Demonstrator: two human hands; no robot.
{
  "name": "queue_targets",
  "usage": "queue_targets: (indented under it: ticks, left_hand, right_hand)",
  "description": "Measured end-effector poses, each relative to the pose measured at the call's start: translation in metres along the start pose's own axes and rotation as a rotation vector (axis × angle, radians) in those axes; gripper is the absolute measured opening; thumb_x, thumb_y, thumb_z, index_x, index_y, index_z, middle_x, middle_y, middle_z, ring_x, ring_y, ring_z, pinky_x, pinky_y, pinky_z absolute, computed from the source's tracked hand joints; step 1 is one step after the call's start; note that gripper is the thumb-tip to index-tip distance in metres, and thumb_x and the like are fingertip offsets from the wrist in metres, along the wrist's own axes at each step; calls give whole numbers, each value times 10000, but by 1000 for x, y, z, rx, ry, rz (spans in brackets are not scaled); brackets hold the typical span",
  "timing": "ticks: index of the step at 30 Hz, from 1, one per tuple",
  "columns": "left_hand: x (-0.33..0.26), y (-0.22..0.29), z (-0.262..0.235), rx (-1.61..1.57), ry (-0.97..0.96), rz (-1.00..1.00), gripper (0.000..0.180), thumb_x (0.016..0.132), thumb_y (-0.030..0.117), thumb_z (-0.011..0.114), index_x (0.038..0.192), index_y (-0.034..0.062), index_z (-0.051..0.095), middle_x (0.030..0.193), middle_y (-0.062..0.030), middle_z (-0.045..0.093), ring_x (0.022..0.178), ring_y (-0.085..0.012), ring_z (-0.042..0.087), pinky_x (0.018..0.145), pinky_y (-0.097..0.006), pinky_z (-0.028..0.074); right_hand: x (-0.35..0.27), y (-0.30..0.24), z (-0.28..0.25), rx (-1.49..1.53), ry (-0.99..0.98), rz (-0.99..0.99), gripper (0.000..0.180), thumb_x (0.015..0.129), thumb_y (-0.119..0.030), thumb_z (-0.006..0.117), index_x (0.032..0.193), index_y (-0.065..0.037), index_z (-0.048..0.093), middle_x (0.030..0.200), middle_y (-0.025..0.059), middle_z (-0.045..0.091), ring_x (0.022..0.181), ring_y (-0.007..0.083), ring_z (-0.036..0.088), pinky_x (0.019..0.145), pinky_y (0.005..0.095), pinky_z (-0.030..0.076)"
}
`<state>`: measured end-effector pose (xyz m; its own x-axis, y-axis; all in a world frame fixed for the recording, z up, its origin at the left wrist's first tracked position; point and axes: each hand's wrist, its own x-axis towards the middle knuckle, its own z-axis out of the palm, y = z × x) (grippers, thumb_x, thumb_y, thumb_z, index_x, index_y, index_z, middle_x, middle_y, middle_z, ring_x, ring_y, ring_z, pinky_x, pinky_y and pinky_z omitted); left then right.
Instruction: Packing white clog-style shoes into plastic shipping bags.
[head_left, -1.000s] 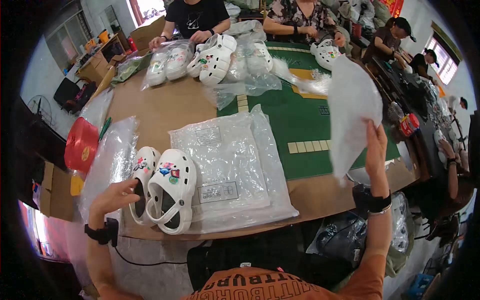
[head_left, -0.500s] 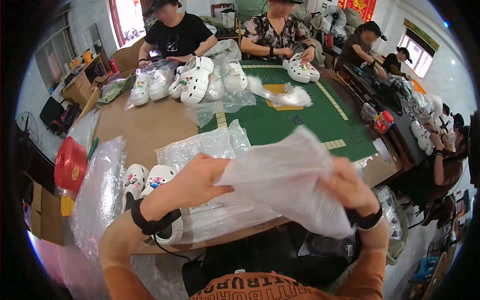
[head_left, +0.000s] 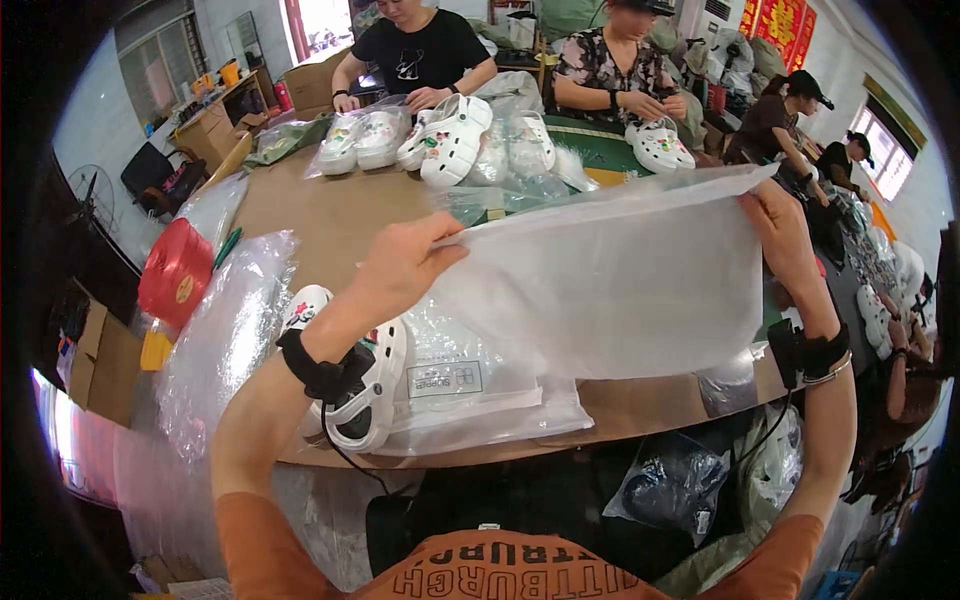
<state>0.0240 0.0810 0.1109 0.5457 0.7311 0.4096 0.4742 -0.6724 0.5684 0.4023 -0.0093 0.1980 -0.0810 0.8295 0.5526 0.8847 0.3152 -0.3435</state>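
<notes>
1. The left hand (head_left: 405,265), left of centre, pinched one end of a translucent white sheet (head_left: 640,300).
2. The right hand (head_left: 778,228), right of centre, gripped the other; the sheet spanned mid-frame.
3. Decorated white clogs (head_left: 388,365) sat lower left of centre.
4. More clogs (head_left: 458,142) lay upper centre.

2 nr hands (head_left: 405,262) (head_left: 780,235), 1 held sheet (head_left: 640,290), prob. 2 nr clogs (head_left: 390,365).

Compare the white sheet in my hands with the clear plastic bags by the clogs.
The white sheet hangs between your left hand and right hand; the clear plastic bags lie on the table. The white sheet looks milky and plain; the clear plastic bags look glossy, with print. Both look thin and pale.
</notes>
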Motion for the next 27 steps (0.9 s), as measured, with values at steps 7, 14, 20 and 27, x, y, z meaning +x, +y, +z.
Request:
queue_targets:
  ticks: [7, 14, 20, 27]
  left_hand:
    - [-36, 16, -34, 146, 280, 187, 183, 757, 71, 657, 897, 12, 554, 797, -116, 573, 684, -255, 554, 596, -321, 436]
    - [-94, 82, -41, 129, 454, 789, 250, 630, 52, 676, 869, 63, 606, 775, -44, 546, 642, -170, 536, 513, -263, 388]
    - [-105, 54, 98, 115, 103, 568, 190, 633, 130, 614, 796, 69, 537, 727, -39, 474, 662, -186, 516, 541, -295, 414]
    - [-87, 46, 184, -54, 11, 271, 250, 663, 96, 574, 906, 83, 518, 814, -56, 495, 777, -230, 530, 644, -345, 443]
  right_hand:
    - [24, 39, 34, 602, 38, 245, 262, 933, -215, 437, 1038, -4, 552, 934, 62, 603, 879, 123, 570, 785, 264, 444]
    - [36, 67, 122, 1467, -166, 83, 352, 918, -246, 465, 1207, -45, 475, 1157, 70, 522, 1104, 148, 478, 928, 292, 402]
    - [-39, 42, 245, 1525, -470, 820, 542, 912, -465, 391, 1293, -82, 358, 1172, 128, 509, 973, 238, 552, 845, 407, 472]
    - [-106, -21, 237, 1379, -299, 871, 848, 890, -231, 541, 1388, -140, -139, 1294, 174, 350, 1051, 260, 498, 848, 427, 465]
